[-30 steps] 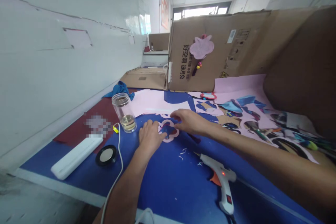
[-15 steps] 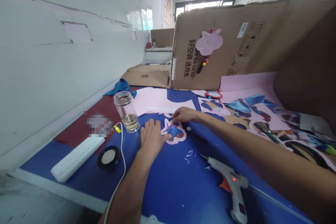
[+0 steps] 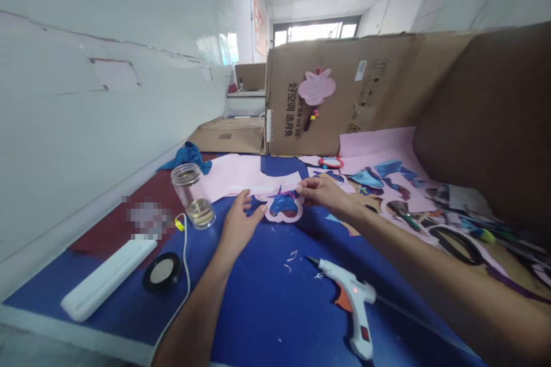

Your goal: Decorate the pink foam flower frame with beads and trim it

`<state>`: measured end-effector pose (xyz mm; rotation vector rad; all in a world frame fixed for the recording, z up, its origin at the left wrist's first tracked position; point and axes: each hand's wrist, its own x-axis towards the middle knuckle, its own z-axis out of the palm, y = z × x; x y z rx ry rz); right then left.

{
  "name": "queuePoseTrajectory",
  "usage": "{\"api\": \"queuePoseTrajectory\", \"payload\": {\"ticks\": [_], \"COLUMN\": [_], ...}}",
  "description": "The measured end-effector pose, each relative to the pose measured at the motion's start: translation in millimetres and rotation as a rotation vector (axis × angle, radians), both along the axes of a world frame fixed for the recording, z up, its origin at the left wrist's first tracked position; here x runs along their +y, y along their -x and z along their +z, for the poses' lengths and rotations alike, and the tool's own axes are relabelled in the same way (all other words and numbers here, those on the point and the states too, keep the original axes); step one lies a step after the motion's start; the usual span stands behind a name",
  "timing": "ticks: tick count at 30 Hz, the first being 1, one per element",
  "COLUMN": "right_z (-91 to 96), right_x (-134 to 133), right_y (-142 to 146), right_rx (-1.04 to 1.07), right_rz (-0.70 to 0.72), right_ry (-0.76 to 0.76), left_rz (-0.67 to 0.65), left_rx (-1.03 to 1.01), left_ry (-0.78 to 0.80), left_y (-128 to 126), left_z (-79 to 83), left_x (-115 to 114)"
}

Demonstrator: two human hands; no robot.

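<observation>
Your right hand (image 3: 321,190), fingers clamped on the pink cutout (image 3: 284,205), your left hand (image 3: 241,222) just beside it, fingers apart, glue gun (image 3: 355,301) on the counter (image 3: 258,309)

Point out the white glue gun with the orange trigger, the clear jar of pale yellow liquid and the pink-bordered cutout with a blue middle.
Glue gun (image 3: 351,287): head view, white body above the handle.
Clear jar (image 3: 191,191): head view, transparent wall above the liquid.
Pink-bordered cutout (image 3: 284,204): head view, shiny blue middle.

One held cutout (image 3: 284,205), one glue gun (image 3: 350,293), one jar (image 3: 196,198)
</observation>
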<state>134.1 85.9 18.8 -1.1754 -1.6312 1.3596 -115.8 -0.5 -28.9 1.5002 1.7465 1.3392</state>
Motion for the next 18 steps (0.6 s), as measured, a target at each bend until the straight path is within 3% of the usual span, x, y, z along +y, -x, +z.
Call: {"api": "queuePoseTrajectory", "payload": {"ticks": [4, 7, 13, 18], "right_z": [6.5, 9.2, 11.9, 16.1], "right_x": [-22, -34, -46, -48], "right_y": [-23, -36, -53, -69], "right_rx": [0.178, 0.313, 0.396, 0.389], "right_rz": [-0.109, -0.163, -0.199, -0.145], "right_ry": [0.046, 0.091, 0.154, 0.109], "left_rz": [-0.192, -0.294, -0.288, -0.295], "left_rx": [-0.391, -0.479, -0.562, -0.672], "left_ry": [0.081, 0.138, 0.107, 0.067], "left_y": [-20, -40, -71, -87], "left_z": [9.0, 21.2, 40.2, 58.5], "left_x": [5, 6, 13, 17]}}
